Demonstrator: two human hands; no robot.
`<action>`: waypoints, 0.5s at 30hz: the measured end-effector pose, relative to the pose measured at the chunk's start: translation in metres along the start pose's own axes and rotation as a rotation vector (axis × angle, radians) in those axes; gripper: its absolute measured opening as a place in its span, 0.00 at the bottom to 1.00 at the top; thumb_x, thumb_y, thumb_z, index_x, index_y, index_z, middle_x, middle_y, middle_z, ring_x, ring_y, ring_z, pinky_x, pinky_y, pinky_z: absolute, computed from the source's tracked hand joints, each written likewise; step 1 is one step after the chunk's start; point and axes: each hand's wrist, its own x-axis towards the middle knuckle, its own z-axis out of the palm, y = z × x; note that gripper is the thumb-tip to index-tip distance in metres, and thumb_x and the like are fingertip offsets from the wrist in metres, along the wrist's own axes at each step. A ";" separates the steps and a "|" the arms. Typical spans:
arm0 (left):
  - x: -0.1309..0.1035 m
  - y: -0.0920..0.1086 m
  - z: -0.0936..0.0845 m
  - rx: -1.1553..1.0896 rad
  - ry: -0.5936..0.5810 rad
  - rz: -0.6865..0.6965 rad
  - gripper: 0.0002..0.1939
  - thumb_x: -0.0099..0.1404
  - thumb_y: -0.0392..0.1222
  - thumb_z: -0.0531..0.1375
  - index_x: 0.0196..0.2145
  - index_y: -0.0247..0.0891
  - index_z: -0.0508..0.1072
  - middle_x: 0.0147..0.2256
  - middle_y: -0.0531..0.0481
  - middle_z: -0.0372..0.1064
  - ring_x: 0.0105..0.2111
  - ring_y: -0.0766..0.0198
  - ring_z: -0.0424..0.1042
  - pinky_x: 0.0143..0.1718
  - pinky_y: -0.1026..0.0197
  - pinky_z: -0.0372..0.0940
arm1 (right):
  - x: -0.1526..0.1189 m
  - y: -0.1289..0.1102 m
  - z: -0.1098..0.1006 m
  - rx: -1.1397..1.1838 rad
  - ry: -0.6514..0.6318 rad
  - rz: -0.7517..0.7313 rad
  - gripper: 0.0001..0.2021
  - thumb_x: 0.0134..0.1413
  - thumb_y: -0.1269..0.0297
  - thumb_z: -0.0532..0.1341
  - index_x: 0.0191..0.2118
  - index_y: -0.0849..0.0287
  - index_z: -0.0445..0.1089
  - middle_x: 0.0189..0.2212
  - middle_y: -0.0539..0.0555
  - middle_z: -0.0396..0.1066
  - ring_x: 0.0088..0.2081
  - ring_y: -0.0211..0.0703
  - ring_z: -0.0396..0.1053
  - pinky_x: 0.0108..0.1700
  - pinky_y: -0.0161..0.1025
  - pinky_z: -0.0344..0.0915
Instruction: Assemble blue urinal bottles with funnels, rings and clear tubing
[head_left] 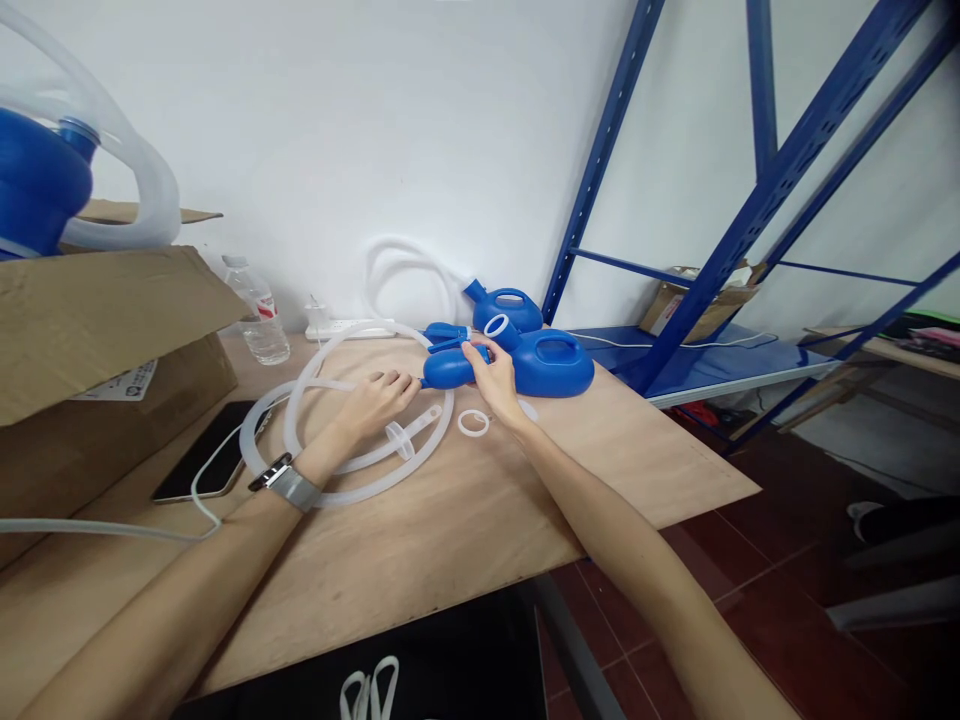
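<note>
My right hand (495, 382) is closed around a blue bulb-shaped plastic piece (447, 368) held just above the table. Closed at the narrow tip of that piece is my left hand (381, 402), with the end of a translucent hose (375, 490) in its fingers; the exact joint is hidden. Loops of the hose lie on the table around my left hand. Just behind the held piece rests another blue fitting (448, 332). A blue jug with a handle (559, 364) stands right of my right hand, its mouth tilted up to the left. Below my hands lies a white ring (473, 424).
A second blue jug (514, 310) with a coiled hose is by the wall. To the left are a cardboard box (150, 410) holding blue items, a water bottle (264, 315) and a tablet (206, 450) with a cable. A blue metal shelf (705, 365) rises on the right.
</note>
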 end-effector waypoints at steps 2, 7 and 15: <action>0.000 0.003 0.000 0.002 -0.005 0.020 0.15 0.70 0.26 0.53 0.49 0.34 0.73 0.43 0.36 0.74 0.43 0.49 0.74 0.42 0.50 0.65 | -0.002 -0.006 0.000 -0.043 0.017 -0.077 0.21 0.56 0.43 0.65 0.43 0.56 0.78 0.43 0.57 0.79 0.45 0.54 0.75 0.51 0.51 0.73; 0.002 0.007 -0.004 0.105 -0.055 0.051 0.15 0.70 0.26 0.50 0.48 0.32 0.73 0.42 0.35 0.74 0.41 0.48 0.74 0.41 0.50 0.64 | -0.013 -0.020 0.004 -0.142 0.010 -0.345 0.17 0.59 0.50 0.65 0.47 0.56 0.76 0.49 0.60 0.78 0.53 0.57 0.74 0.62 0.53 0.66; -0.002 0.003 -0.011 -0.006 -0.018 -0.108 0.15 0.69 0.25 0.52 0.49 0.32 0.73 0.44 0.35 0.76 0.44 0.49 0.76 0.43 0.51 0.67 | -0.012 -0.019 -0.004 -0.149 -0.010 -0.432 0.15 0.62 0.51 0.62 0.47 0.54 0.76 0.48 0.58 0.79 0.53 0.55 0.74 0.61 0.52 0.67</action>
